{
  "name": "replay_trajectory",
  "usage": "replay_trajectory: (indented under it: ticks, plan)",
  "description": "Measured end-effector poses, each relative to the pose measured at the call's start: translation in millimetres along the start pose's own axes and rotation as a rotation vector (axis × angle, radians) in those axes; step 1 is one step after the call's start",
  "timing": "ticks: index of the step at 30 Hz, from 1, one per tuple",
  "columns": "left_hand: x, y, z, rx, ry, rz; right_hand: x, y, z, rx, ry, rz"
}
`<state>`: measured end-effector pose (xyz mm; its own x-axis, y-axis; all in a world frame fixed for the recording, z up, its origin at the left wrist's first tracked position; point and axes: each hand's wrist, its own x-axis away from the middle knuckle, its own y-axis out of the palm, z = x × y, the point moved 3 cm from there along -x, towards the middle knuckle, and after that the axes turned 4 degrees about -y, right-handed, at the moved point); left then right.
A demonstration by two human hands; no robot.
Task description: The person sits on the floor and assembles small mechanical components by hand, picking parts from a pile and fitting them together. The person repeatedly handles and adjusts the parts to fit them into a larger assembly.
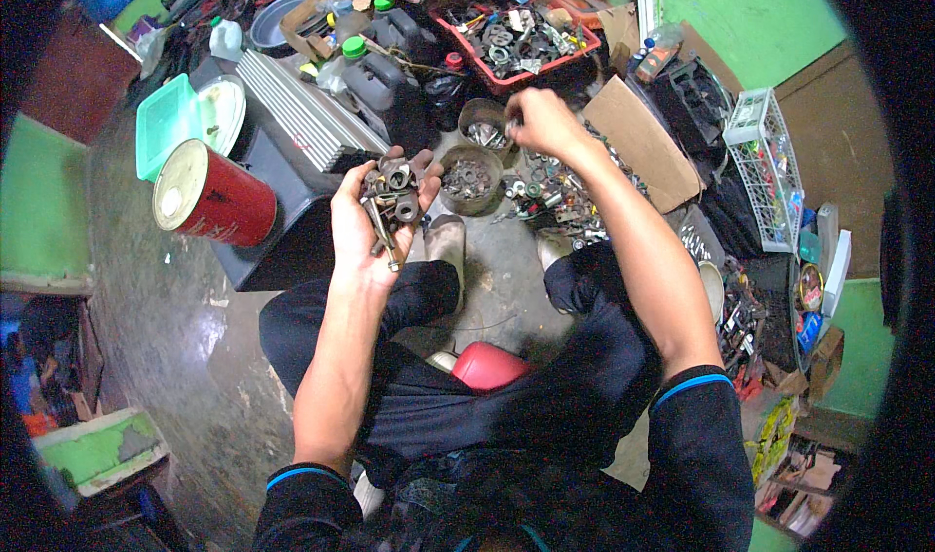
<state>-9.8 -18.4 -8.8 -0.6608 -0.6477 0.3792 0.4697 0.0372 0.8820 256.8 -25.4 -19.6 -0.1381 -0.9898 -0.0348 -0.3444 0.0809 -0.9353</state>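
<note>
My left hand (353, 211) is cupped palm up around a handful of metal bolts, nuts and washers (397, 194); one long bolt hangs over the heel of the palm. Ahead, my right hand (547, 124) hovers at the right side of the farther round tin (479, 110), which holds shiny metal pieces. Its fingers are pinched together, and whatever sits between them is too small to make out. Closer to me stands a second tin (472, 207) with darker small hardware in it. A loose pile of mixed small parts (545, 194) lies on the floor below my right hand.
A red crate (469, 57) of metal parts stands at the back, near dark jugs (382, 90). On the left, a red can (226, 200) rests on a black box (261, 260). A cardboard piece (643, 143) and white basket (762, 167) are on the right.
</note>
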Motion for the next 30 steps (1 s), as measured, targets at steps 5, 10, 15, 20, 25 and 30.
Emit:
replay_trajectory:
  ticks: [5,10,15,20,25,30]
  plan:
    - [0.7,3.4,-4.7,-0.007,-0.007,0.021,0.1,-26.2,-7.3,0.101,-0.011,0.348]
    - [0.8,2.5,-5.4,0.03,-0.004,0.015,13.8,-40.5,-33.5,0.095,-0.123,0.419]
    - [2.2,4.2,-7.1,0.088,0.023,-0.044,40.4,-57.8,-76.7,-0.189,-0.303,0.438]
    - [2.9,7.8,-12.5,-0.051,0.024,-0.118,73.9,-66.4,-129.1,-0.436,-0.57,0.314]
    - [10.1,15.8,-19.5,-0.146,0.016,-0.072,80.6,-58.5,-141.8,-0.368,-0.688,0.189]
    - [6.9,7.8,-19.6,-0.313,0.043,-0.037,76.5,-55.2,-138.4,-0.365,-0.694,0.125]
